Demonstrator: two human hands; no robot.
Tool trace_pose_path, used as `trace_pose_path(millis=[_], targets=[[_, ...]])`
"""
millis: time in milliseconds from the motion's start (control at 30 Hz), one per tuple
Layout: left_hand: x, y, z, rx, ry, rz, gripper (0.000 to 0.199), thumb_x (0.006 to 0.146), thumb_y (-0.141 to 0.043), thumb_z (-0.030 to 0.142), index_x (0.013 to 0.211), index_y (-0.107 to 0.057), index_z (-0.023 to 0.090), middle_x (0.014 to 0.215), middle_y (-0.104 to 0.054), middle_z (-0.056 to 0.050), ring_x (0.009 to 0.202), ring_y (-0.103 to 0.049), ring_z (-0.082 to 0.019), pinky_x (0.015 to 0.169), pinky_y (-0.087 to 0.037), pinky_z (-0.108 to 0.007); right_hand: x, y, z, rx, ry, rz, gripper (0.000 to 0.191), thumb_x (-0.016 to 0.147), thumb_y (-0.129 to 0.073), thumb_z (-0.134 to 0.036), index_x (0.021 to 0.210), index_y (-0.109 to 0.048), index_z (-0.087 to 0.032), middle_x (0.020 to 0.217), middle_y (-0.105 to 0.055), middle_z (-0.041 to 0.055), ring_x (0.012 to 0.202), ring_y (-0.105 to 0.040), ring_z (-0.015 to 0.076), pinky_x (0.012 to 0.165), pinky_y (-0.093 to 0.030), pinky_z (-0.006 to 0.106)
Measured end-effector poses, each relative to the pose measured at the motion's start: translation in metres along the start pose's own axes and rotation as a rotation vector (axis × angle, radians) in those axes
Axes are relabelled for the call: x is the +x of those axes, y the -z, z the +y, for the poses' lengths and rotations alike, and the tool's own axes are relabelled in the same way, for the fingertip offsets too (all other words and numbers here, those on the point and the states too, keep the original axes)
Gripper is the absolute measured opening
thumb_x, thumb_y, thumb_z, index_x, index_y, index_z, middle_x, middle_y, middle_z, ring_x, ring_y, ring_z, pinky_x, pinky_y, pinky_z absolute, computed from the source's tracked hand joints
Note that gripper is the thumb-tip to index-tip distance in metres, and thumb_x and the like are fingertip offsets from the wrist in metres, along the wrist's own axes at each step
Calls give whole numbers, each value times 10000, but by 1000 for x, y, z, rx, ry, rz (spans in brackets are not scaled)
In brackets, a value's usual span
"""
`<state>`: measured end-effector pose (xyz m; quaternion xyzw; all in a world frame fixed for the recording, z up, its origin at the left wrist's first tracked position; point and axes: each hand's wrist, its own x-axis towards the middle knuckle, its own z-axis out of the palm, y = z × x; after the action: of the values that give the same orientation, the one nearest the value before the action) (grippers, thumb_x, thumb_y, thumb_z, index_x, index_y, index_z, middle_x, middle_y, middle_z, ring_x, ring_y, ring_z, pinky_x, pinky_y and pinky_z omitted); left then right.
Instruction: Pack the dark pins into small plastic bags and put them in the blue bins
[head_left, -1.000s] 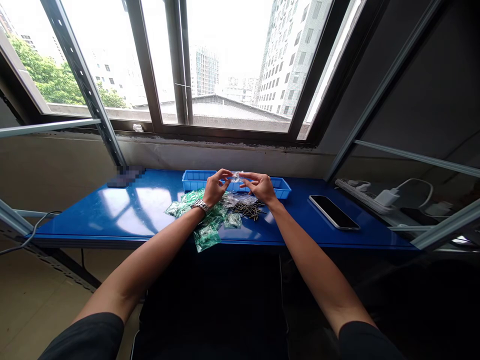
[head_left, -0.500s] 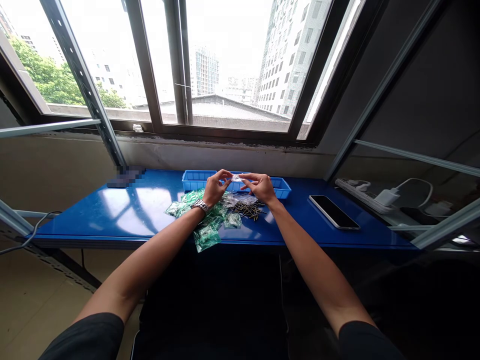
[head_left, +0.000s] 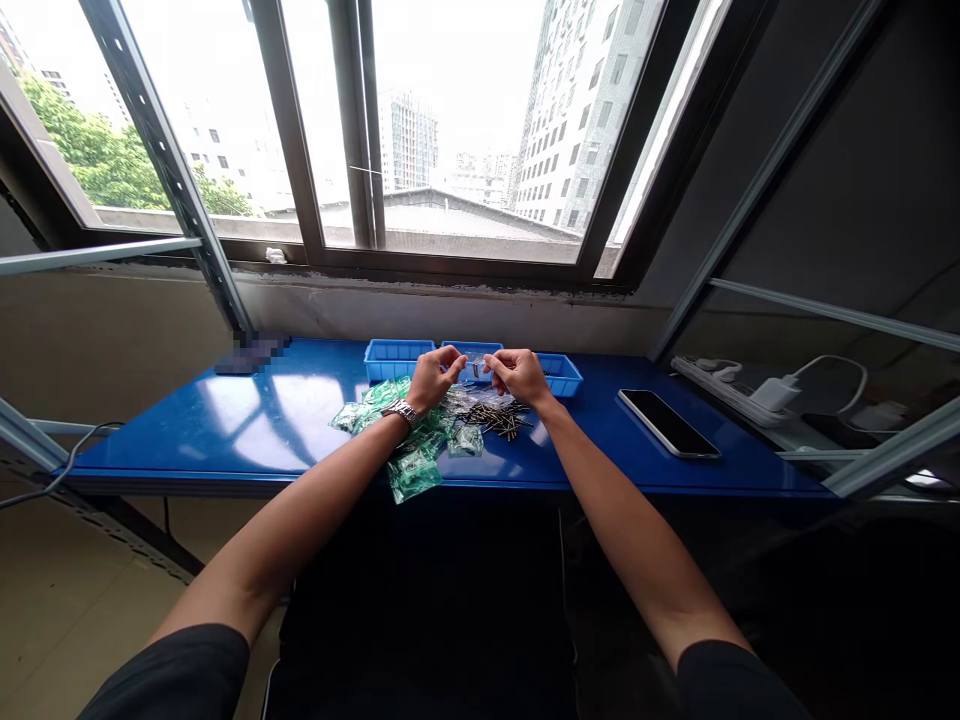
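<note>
Between my two hands a small clear plastic bag is held up, with something small and dark inside that I cannot make out. My left hand pinches its left side; a metal-band watch is on that wrist. My right hand pinches the bag's right side. Below the hands lies a pile of dark, thin screws, with clear plastic bags just behind it. Green-tinted plastic packets are heaped under and beside my left wrist.
Blue plastic bins stand in a row behind my hands, a left bin and a right bin among them. A phone lies on the blue table at right. Beyond it are a power strip and a white charger. Metal posts flank the table.
The bag between my hands, crumpled and bright before, now hangs flatter and clearer. My right fingers have closed in and dipped slightly; my left hand has barely moved.
</note>
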<state>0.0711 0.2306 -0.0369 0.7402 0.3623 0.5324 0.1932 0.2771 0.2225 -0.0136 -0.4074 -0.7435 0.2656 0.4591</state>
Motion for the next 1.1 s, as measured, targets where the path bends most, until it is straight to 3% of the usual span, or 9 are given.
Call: trace_pose_path(millis=[333, 533, 667, 800, 900, 1000, 1100], targets=[[1, -1, -3, -15, -14, 25, 329, 954, -631, 451, 787, -667, 170, 592, -634, -13, 528, -564, -127, 519, -412, -233, 0, 0, 2, 15, 49, 9, 552, 907, -629, -678, 755, -723, -155, 508, -596, 15, 368, -502, 127, 396, -406, 256], [0, -1, -2, -13, -17, 35, 273, 950, -653, 428, 848, -676, 176, 584, -636, -1, 512, -564, -127, 528, -425, -238, 1, 0, 3, 31, 48, 13, 555, 894, -650, -683, 838, -774, -146, 534, -631, 26, 382, -530, 136, 410, -435, 264], [-1, 0, 2, -18, -19, 23, 205, 957, -661, 372, 888, -681, 180, 638, -698, -13, 576, -640, -143, 565, -443, -241, 1, 0, 4, 42, 43, 17, 535, 882, -680, -659, 935, -805, -142, 747, -757, 92, 454, -641, 169, 401, -456, 264], [0, 1, 3, -10, -47, 44, 116, 943, -684, 302, 944, -681, 186, 907, -786, -60, 861, -746, -189, 637, -477, -240, 0, 0, 3, 41, 44, 25, 480, 887, -705, -591, 1081, -810, -164, 1080, -789, 145, 646, -759, 237, 404, -494, 266], [1, 2, 3, -9, -61, 62, 107, 932, -698, 284, 989, -680, 195, 1052, -779, -69, 964, -741, -199, 680, -502, -245, 0, 0, 4, 56, 43, 38, 455, 884, -716, -547, 1146, -798, -183, 1180, -769, 137, 736, -781, 257, 428, -528, 269], [1, 2, 3, -14, -63, 63, 138, 938, -703, 316, 1002, -684, 195, 1054, -777, -74, 954, -733, -197, 677, -496, -244, 1, 0, 4, 57, 51, 42, 461, 878, -719, -563, 1135, -798, -188, 1169, -772, 132, 729, -777, 247, 445, -537, 272], [1, 1, 2, 4, -40, 48, 223, 959, -682, 394, 900, -685, 178, 812, -752, -48, 759, -696, -171, 635, -459, -249, 0, 1, 1, 56, 36, 11, 486, 871, -710, -611, 1033, -805, -163, 940, -796, 123, 607, -733, 214, 439, -510, 270]])
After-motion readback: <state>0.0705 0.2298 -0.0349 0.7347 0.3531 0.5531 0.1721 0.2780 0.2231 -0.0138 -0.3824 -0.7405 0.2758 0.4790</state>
